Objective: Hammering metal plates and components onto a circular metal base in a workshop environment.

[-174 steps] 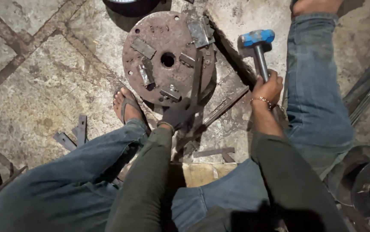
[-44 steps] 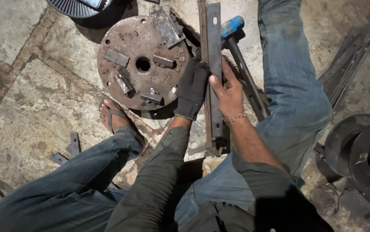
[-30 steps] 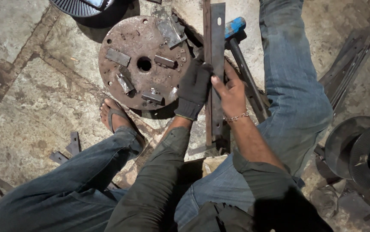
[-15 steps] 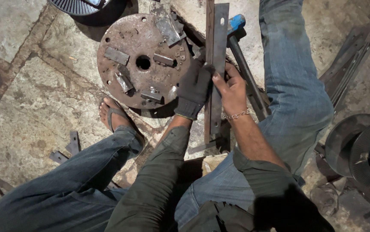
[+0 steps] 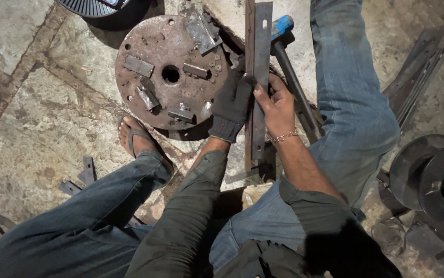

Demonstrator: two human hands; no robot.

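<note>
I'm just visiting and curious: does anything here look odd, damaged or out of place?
A few things stand out. Only the left hand wears a glove; the right hand is bare on the long steel bar. The round metal disc is heavily rusted, with small plates lying askew on it. Metal offcuts lie scattered on the stone floor.

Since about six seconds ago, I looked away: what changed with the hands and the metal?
The right hand let go of the hammer; both hands now grip the long steel bar, the gloved left hand too. The rusty disc stayed put.
</note>
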